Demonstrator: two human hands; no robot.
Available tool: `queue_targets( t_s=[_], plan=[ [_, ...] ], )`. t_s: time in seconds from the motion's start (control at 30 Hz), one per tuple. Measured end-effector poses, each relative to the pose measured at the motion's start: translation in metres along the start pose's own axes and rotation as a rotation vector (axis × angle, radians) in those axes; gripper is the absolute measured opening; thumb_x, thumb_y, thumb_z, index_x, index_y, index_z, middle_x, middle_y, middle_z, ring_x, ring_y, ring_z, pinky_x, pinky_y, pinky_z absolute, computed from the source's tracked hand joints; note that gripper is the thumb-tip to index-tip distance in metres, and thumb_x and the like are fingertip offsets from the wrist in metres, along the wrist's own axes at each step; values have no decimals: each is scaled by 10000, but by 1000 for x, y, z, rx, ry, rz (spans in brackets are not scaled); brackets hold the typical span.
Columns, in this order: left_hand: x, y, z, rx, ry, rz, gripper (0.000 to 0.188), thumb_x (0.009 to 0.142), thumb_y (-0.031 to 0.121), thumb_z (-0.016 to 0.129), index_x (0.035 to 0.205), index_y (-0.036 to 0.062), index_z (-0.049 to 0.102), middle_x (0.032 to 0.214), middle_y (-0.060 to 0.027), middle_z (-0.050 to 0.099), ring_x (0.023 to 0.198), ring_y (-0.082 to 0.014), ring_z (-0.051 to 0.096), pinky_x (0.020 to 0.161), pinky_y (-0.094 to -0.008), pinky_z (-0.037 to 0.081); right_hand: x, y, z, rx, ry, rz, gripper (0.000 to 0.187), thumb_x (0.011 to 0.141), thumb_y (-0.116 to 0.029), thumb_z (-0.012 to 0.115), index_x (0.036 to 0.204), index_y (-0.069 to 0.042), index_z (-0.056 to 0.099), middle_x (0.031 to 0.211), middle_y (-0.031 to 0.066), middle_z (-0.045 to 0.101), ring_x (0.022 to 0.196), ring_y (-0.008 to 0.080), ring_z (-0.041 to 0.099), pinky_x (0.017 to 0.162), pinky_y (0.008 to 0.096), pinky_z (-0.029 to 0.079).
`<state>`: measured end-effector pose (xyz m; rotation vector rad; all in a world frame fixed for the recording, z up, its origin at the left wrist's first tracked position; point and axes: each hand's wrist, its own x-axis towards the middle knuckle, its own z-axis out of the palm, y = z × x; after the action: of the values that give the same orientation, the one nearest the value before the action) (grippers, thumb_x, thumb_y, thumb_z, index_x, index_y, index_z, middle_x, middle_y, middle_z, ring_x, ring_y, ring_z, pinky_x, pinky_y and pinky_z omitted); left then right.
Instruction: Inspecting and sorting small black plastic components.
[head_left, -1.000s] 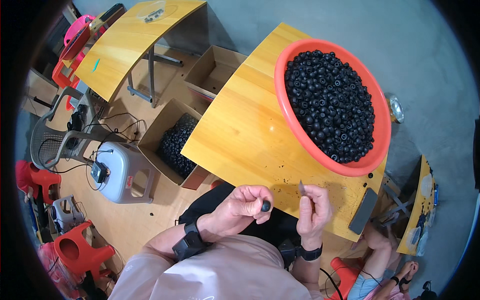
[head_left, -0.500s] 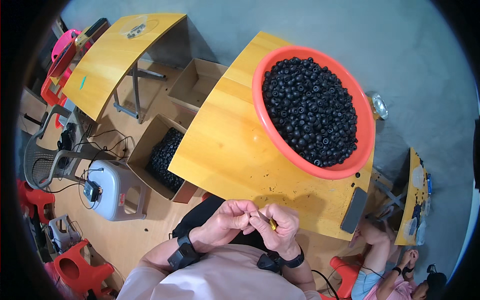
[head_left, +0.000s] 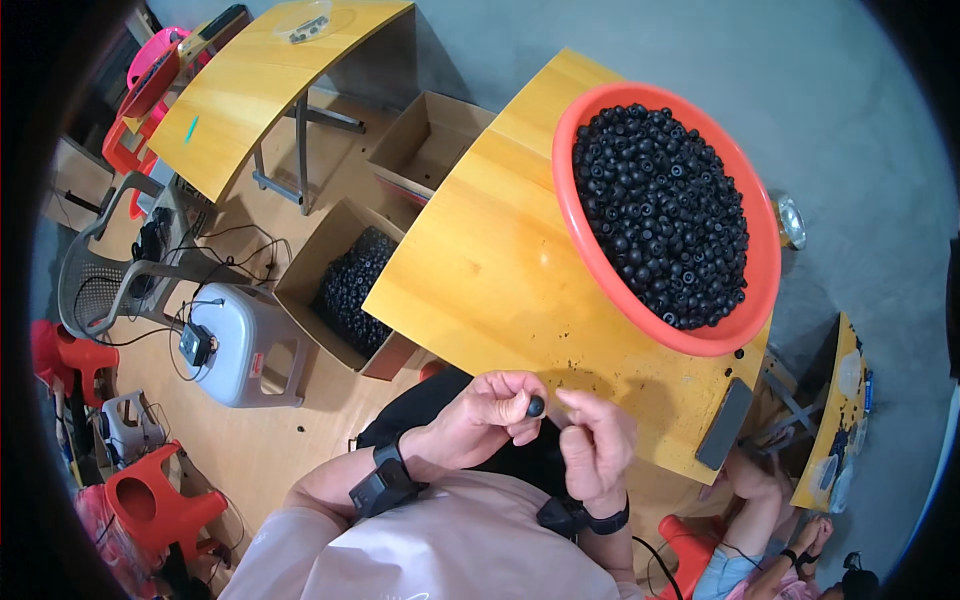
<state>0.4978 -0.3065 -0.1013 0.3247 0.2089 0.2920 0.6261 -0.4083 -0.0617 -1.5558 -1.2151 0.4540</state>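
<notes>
My left hand [head_left: 482, 418] pinches a small round black cap-like piece [head_left: 536, 406] between thumb and fingertips, in front of my body at the table's near edge. Just right of it, apart from the piece, my right hand [head_left: 598, 447] is curled with the index finger bent toward the left hand. Whatever its fingers hold is mostly hidden and slightly blurred. Beyond the hands, a large orange-red basin [head_left: 566, 200] full of similar black pieces [head_left: 660, 215] stands on the yellow wooden table [head_left: 470, 265].
A dark phone [head_left: 724, 424] lies on the table's right corner, near dark crumbs. Left of the table, a cardboard box [head_left: 300, 285] holds more black pieces, beside another box [head_left: 425, 135]. A grey stool [head_left: 235, 340] carries cables. At lower right sits another person [head_left: 750, 490].
My hands have moved apart, and the black piece now shows in my left fingers. The yellow-handled tool seen in my right hand is now out of sight. The view has shifted slightly.
</notes>
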Motion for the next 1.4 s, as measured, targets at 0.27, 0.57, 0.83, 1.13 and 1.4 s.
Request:
queue_targets(
  t_s=[0.27,0.57,0.83,1.13,1.4],
  plan=[
    [-3,-4,1,69,34,6,219,838,239,656,905,35,617,766,-8,592,623,-81,448,593,-210,356,2,-1,9,-180,-38,-238,228,797,-93,595,1014,-23,602,670,31,651,520,178,604,494,283,444],
    [-1,-15,-1,83,49,0,208,826,217,669,878,24,608,753,1,592,627,-71,450,592,-203,355,-5,5,3,-206,-37,-251,229,780,-92,604,1000,-29,598,655,20,649,520,184,603,486,285,438],
    [-1,-15,-2,61,79,-25,245,787,180,696,912,-10,603,821,-69,631,694,-122,533,649,-238,415,-5,10,3,-184,-34,-258,222,771,-85,610,985,-25,595,644,38,641,506,200,593,479,293,432],
    [-5,-23,-12,109,54,-25,278,803,245,691,866,-12,606,751,-38,578,643,-115,477,603,-238,376,-10,20,8,-104,-1,-133,112,756,-9,571,863,-26,599,638,97,590,523,222,592,498,306,438],
    [-12,-17,-17,80,72,-22,338,814,319,672,813,-5,574,675,-16,488,600,-124,431,566,-240,339,-19,45,3,83,115,154,164,852,-121,542,972,-19,590,654,4,478,554,83,422,516,230,338]
  ],
)
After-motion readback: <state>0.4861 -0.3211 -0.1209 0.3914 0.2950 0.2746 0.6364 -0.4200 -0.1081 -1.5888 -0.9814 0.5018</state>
